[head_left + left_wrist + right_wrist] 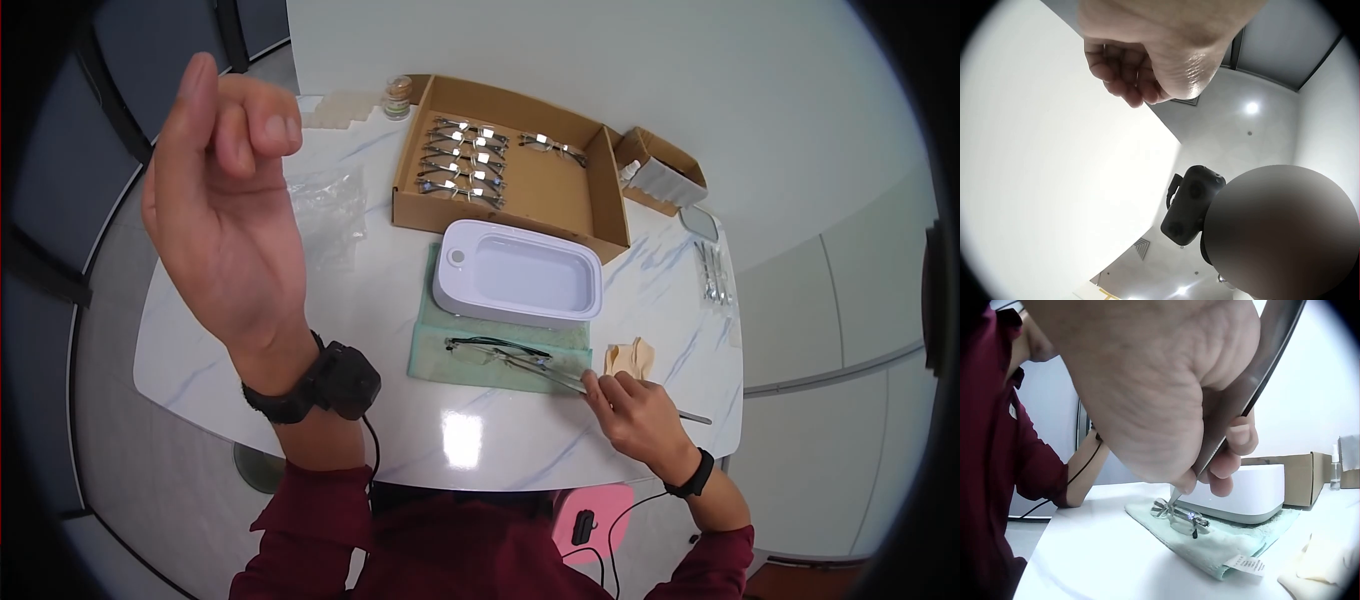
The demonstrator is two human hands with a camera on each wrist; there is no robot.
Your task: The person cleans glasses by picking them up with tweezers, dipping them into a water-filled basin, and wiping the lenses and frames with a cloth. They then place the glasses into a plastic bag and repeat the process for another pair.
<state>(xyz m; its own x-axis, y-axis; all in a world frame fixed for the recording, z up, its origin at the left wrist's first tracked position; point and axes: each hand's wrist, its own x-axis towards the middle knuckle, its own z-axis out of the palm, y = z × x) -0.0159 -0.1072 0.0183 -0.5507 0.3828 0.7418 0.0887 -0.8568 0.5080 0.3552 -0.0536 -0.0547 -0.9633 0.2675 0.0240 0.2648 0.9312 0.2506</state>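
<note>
My right hand (640, 420) grips long metal tweezers (694, 417), whose tips reach dark-framed glasses (500, 347) lying on a pale green cloth (430, 368). From the right wrist view, the tweezers (1257, 375) slope down from the hand (1147, 400) to the glasses (1188, 519); whether the tips grip them I cannot tell. My left hand (230, 220) is raised well above the table's left side, its fingers loosely curled around nothing. These curled fingers (1125, 78) also show in the left wrist view.
Behind the glasses a pale lilac basin (515, 311) stands on the cloth. Farther back, a cardboard tray (560, 190) holds several glasses. A beige cloth (630, 357) lies right of the green one. Clear plastic bags (330, 215) lie left; small packets (713, 272) lie far right.
</note>
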